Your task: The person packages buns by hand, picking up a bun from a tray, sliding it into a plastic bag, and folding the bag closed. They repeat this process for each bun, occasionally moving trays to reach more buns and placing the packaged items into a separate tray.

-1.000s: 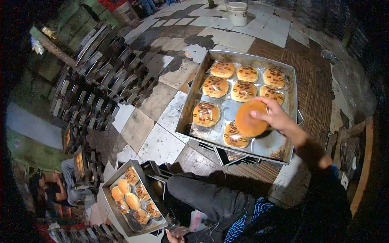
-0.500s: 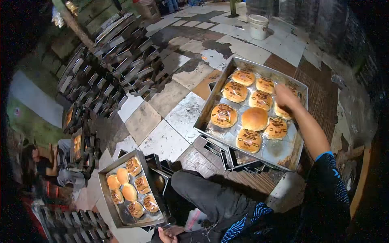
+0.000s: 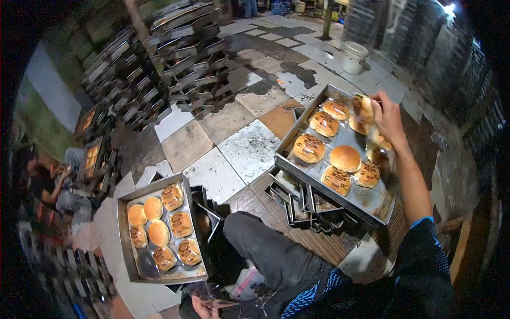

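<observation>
Head view: the right arm reaches forward from the lower right, forearm slanting up and left, wrist bent so the hand (image 3: pixel 388 118) arches over the far side of the right-hand tray. Its fingers pinch a wrapped bun (image 3: pixel 363 108) above that tray's far edge. The bun is tipped up on edge, its long axis running roughly away from the wearer, printed face turned left.

The right-hand metal tray (image 3: pixel 362 199) sits on a stack of trays (image 3: pixel 313 212) and holds printed, wrapped buns plus 1 plain-topped bun (image 3: pixel 345 158); blur hides the exact count beneath the arm. The left-hand metal tray (image 3: pixel 146 266) contains 8 buns: 5 printed and 3 plain-topped.

At the bottom edge, the left hand (image 3: pixel 205 308) is near a clear bag (image 3: pixel 245 282); I cannot tell whether its fingers grip anything.
</observation>
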The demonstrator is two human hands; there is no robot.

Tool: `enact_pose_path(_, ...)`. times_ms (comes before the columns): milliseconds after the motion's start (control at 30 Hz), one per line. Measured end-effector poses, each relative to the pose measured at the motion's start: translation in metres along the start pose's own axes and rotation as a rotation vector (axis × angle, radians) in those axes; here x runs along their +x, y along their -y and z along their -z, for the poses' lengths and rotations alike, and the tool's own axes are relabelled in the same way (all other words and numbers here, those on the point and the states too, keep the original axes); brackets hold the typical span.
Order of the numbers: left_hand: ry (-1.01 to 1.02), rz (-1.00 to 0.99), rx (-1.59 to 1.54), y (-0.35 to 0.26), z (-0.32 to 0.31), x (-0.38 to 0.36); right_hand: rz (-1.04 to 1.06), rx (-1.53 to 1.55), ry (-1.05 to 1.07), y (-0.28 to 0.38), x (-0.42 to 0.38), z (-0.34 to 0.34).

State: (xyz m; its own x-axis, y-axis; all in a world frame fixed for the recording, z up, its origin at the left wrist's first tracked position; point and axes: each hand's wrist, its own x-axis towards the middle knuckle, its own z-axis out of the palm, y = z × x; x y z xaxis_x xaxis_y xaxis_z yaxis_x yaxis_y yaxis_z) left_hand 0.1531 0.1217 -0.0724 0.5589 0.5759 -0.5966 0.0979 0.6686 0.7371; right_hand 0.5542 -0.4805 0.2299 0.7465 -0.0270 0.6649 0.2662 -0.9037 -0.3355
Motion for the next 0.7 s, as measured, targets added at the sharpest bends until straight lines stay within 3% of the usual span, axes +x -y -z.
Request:
enact_pose_path(67,0.186,-0.728,0.282,0.006,-0.033,-0.023,0.043,0.426,0.001,0.027,0.005,-0.026)
enact_pose_path(133,0.139,-0.236,-0.095,-0.014,-0.052,-0.023,-0.086,0.848,0.208,0.084,0.002,-0.05)
enact_pose_path(167,0.221,-0.222,-0.146,-0.01,-0.036,-0.016,-0.307,1.11,0.39,0.112,-0.005,-0.064)
enact_pose_path(200,0.299,-0.214,-0.194,-0.003,-0.017,-0.007,-0.4,1.258,0.592,0.14,-0.011,-0.082)
enact_pose_path(267,0.228,-0.205,-0.231,-0.002,-0.011,-0.016,-0.453,1.323,0.845,0.206,-0.034,-0.117)
enact_pose_path(367,0.37,-0.278,-0.305,0.004,-0.002,-0.019,-0.403,1.332,1.15,0.3,-0.082,-0.172)
enact_pose_path(467,0.493,-0.255,-0.349,0.001,0.007,-0.026,-0.468,1.333,1.324,0.386,-0.14,-0.224)
enact_pose_path(633,0.507,-0.366,-0.488,-0.016,0.001,-0.034,-0.55,1.451,1.423,0.503,-0.212,-0.305)
enact_pose_path(700,0.479,-0.433,-0.476,-0.018,0.0,-0.032,-0.513,1.395,1.561,0.539,-0.229,-0.338)
